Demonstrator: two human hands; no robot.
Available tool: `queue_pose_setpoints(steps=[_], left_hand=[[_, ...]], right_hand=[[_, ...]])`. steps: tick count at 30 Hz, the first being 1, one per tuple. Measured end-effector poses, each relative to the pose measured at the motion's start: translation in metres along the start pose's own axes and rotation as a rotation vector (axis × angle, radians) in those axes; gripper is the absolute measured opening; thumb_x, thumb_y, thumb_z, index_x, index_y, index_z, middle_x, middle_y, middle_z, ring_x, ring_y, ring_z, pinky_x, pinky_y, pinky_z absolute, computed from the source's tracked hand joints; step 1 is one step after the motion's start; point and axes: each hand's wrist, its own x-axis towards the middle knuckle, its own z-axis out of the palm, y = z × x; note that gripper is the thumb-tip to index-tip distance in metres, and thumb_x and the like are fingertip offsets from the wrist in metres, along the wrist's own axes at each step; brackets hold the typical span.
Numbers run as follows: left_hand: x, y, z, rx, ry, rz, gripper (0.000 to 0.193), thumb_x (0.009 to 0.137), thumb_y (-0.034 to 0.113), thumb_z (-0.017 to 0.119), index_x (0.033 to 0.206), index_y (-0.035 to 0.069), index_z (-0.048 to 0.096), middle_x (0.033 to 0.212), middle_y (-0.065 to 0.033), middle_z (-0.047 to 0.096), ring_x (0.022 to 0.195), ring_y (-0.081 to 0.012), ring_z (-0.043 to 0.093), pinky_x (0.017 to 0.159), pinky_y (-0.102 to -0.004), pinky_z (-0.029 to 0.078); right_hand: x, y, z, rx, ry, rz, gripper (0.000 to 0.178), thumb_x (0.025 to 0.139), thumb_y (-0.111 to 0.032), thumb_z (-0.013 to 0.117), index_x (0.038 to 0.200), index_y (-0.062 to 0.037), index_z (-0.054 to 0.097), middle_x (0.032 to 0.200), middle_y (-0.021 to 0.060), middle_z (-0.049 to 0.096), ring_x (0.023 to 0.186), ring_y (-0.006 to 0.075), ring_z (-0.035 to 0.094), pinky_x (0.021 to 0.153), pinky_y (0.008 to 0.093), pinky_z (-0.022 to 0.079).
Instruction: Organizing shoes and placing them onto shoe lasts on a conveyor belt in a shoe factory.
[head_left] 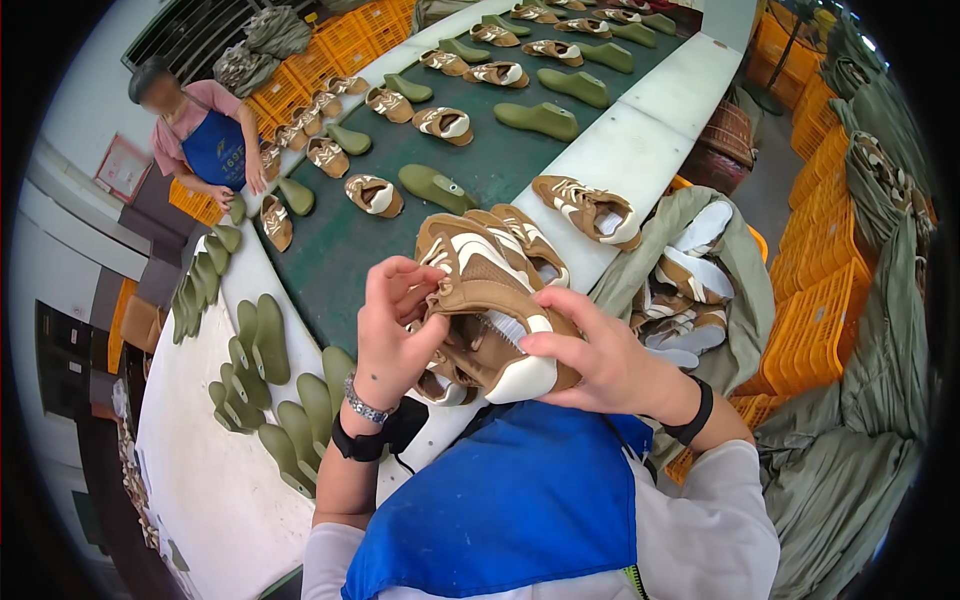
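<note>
From the head view, both hands were up close over the blue apron [520, 490]: the left hand [395, 330] had its fingers curled and pinched on the collar edge of a tan-and-white sneaker upper [490, 310], while the right hand [600, 365] was clamped around its white toe end, thumb across the top. The upper hung in the air between the hands, just above the near edge of the white desk [220, 480]. It looked light and soft, suede-like panels that bent under the fingers, with no sole to stiffen it; the collar rim and the toe seemed the surest places to grip, and the nap should not slip. To the left, olive-green shoe lasts [265, 345] lay in rows on the desk, near the left forearm. Ahead ran the green conveyor belt [330, 255], carrying paired uppers and lasts, with one loose upper [590, 208] on the far white ledge. To the right, a cloth sack of uppers [690, 280] and orange crates [820, 310] crowded that side; a co-worker [205, 140] stood well apart up the belt.
</note>
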Motion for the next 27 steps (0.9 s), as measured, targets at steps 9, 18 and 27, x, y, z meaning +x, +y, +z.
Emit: queue_pose_setpoints(steps=[9, 18, 27], left_hand=[[0.005, -0.02, 0.004, 0.358, 0.048, 0.226, 0.043, 0.073, 0.003, 0.064, 0.111, -0.001, 0.044, 0.119, -0.0163, 0.046, 0.107, -0.0252, 0.05, 0.091, -0.0342, 0.041], [-0.009, -0.058, 0.009, 0.556, -0.121, 0.111, 0.033, 0.073, 0.001, 0.061, 0.104, -0.001, 0.053, 0.104, -0.015, 0.057, 0.099, -0.0278, 0.055, 0.086, -0.0334, 0.042], [-0.027, -0.059, 0.013, 0.589, -0.066, 0.027, 0.026, 0.076, -0.004, 0.055, 0.102, -0.002, 0.053, 0.11, -0.0147, 0.056, 0.105, -0.0277, 0.052, 0.092, -0.0358, 0.037]], right_hand=[[-0.029, 0.098, -0.001, 0.037, 0.242, 0.377, 0.073, 0.056, -0.015, 0.08, 0.115, -0.0109, 0.036, 0.124, 0.0149, 0.044, 0.108, 0.0285, 0.05, 0.088, 0.0333, 0.043], [-0.133, 0.208, 0.017, 0.432, 0.087, 0.91, 0.074, 0.072, -0.016, 0.07, 0.132, -0.0062, 0.028, 0.119, 0.0138, 0.048, 0.091, 0.0187, 0.056, 0.078, 0.0292, 0.047], [-0.399, 0.251, 0.018, -0.396, 0.186, 1.816, 0.025, 0.076, -0.018, 0.052, 0.09, 0.0008, 0.063, 0.092, 0.0218, 0.061, 0.087, 0.0347, 0.059, 0.077, 0.0397, 0.046]])
